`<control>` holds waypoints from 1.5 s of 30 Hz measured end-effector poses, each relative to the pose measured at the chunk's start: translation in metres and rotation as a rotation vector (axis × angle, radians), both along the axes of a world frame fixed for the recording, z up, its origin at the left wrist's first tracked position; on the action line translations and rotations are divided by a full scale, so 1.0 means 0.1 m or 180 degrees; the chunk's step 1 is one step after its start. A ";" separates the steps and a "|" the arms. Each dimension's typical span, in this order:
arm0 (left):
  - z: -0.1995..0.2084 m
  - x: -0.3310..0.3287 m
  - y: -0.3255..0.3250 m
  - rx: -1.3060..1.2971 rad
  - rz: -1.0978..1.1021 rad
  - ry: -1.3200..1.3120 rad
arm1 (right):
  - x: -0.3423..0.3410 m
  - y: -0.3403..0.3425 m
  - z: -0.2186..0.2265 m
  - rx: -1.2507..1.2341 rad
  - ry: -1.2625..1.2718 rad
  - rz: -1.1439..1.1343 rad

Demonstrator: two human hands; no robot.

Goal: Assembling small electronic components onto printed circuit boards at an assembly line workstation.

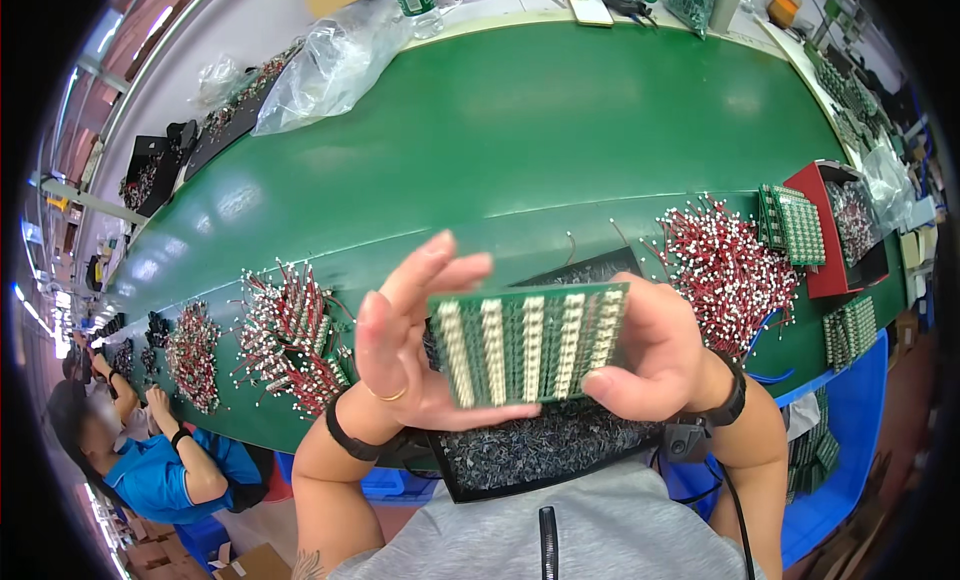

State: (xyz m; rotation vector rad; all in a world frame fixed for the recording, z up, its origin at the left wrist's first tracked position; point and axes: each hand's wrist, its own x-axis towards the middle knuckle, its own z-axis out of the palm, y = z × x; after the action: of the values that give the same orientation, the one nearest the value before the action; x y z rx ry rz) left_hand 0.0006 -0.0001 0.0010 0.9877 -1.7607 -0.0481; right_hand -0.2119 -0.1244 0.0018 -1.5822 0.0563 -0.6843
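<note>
A green circuit board panel (530, 345) with rows of white connectors is held up in front of me, tilted. My right hand (655, 350) grips its right edge, with the thumb on the near face and the fingers behind. At the board's left edge is my left hand (410, 340), its fingers spread apart. One left finger runs along the board's lower edge; whether it bears any weight I cannot tell. Below the board lies a black tray (470, 485) full of small dark clippings, partly hidden by my hands and the board.
Piles of red wires with white connectors lie right (725, 275) and left (290, 330) on the green table (480, 140). More board panels (800, 225) stand by a red box (825, 195) at right. A blue bin (860, 450) is lower right. A co-worker (165, 470) sits at left.
</note>
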 end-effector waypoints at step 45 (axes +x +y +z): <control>-0.18 -0.17 0.25 0.0623 -0.0544 -0.0029 | -0.02 0.19 0.16 -0.1537 0.0730 -0.0299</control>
State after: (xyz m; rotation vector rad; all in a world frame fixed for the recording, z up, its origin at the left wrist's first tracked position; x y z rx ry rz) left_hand -0.0164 0.0250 -0.0171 0.9742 -1.8714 -0.3301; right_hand -0.2136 -0.1056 0.0177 -2.1305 0.1439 -0.6134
